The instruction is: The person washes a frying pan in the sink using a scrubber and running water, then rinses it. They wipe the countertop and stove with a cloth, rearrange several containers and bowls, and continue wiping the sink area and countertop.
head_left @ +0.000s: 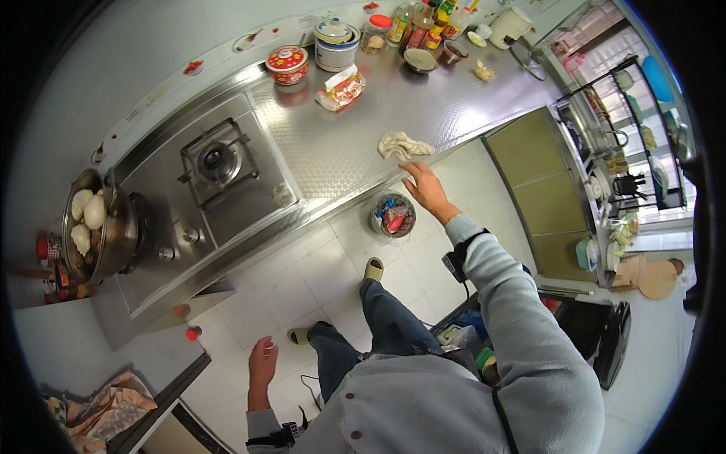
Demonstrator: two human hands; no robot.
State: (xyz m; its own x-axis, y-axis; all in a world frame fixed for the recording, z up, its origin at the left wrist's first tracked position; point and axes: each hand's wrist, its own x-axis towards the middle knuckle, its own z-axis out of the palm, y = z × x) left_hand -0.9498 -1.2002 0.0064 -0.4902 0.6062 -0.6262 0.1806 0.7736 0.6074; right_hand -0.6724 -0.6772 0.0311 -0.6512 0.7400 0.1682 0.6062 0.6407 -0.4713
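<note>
My right hand (427,189) reaches toward the front edge of the metal counter, its fingers apart and nothing held. Just beyond its fingertips a crumpled cream cloth (404,145) lies on the counter; I see a slight gap or at most a light touch between them. Down at my side, my left hand (263,359) hangs over the floor, loosely curled with nothing visible in it. On the floor below my right hand stands a small bin (393,215) with red and blue wrappers inside.
A gas stove (219,163) is set in the counter at left, with a large steel pot (102,227) of pale buns at its far left. A tissue pack (342,89), a red lidded pot (287,65) and several sauce bottles (423,26) stand toward the wall. A dish rack (643,136) is at right.
</note>
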